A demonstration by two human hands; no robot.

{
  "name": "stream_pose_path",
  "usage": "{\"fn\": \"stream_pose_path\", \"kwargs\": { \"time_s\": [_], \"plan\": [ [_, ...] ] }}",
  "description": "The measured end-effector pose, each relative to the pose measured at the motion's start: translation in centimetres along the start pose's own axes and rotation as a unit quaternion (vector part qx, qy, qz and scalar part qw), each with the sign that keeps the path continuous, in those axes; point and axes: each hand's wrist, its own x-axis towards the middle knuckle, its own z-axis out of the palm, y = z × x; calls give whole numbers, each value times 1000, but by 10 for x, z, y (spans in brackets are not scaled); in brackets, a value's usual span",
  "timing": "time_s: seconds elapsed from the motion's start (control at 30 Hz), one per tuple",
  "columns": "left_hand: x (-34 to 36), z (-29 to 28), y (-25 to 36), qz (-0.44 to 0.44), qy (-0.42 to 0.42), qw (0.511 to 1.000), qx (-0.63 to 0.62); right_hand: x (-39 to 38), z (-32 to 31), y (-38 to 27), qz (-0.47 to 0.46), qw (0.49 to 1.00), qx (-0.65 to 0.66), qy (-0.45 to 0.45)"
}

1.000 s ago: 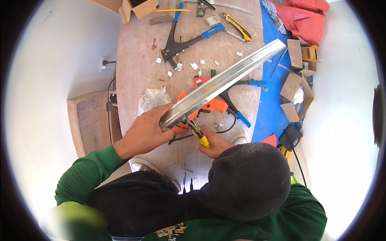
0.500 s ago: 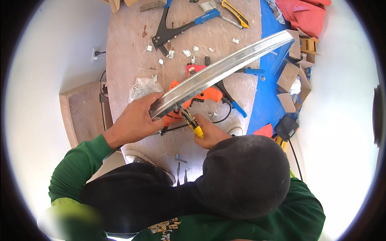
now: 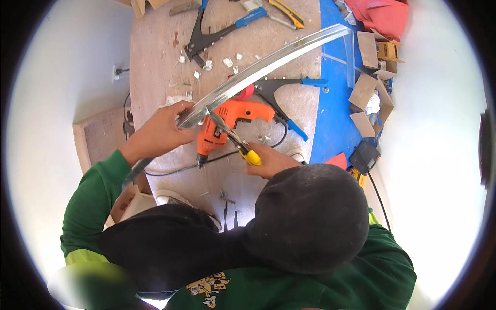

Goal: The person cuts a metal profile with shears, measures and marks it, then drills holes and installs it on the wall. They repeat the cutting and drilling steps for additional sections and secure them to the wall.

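My left hand (image 3: 161, 129) is closed around a long, shiny metal channel (image 3: 268, 64), gripping its near part. The channel slants up and to the right across the board, and a bent length of metal hangs at its far end. My right hand (image 3: 271, 161) is wrapped around yellow-handled tin snips (image 3: 252, 157). Their jaws meet the channel's lower edge just right of my left fingers; how far they reach over the metal cannot be made out. Beneath lies an orange electric drill (image 3: 212, 137) with a black cord.
Two black hand riveters with blue handles (image 3: 206, 42) (image 3: 297, 129), a yellow utility knife (image 3: 289, 14) and several metal scraps (image 3: 228, 62) lie on the wooden board (image 3: 155, 62). Open cardboard boxes (image 3: 364, 124) and a black charger (image 3: 366, 159) stand right. My black-trousered knee (image 3: 312, 222) rises in front.
My left hand and the channel have moved left and slightly up, uncovering more of the drill. My right hand has shifted a little upward with the snips. The whole view has drifted slightly.
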Motion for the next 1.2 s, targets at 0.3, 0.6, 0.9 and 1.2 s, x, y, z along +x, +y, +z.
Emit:
{"fn": "stream_pose_path", "kwargs": {
  "time_s": [0.3,0.6,0.9,1.2],
  "plan": [
    [6,-50,-33,71,160,932,318,-69,-88,-34,-15,951,-175,255],
    [-20,-61,-102,19,154,907,391,116,-190,-131,-251,779,-505,275],
    [-84,-104,-43,71,206,875,432,134,-124,-129,-290,821,-409,274],
    [-141,-111,97,313,588,675,317,36,-174,-191,-314,775,-383,393]
  ]
}}
